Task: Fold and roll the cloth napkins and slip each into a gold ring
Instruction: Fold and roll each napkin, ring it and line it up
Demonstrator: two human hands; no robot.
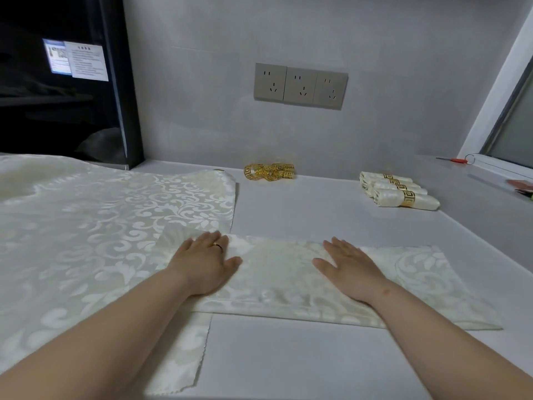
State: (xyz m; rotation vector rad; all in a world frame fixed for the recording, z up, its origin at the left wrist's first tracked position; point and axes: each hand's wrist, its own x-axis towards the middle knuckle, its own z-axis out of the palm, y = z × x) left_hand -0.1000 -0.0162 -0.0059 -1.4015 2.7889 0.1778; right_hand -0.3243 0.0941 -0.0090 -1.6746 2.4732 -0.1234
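As it lies flat, cream floral napkin (277, 272), long band, seemingly doubled.

Head camera, close above counter (302, 209), facing down toward wall (202, 116).

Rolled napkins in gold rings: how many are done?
4 rolled napkins, side by side in a row at the far right of the counter. The back ones are partly covered, so another may hide.
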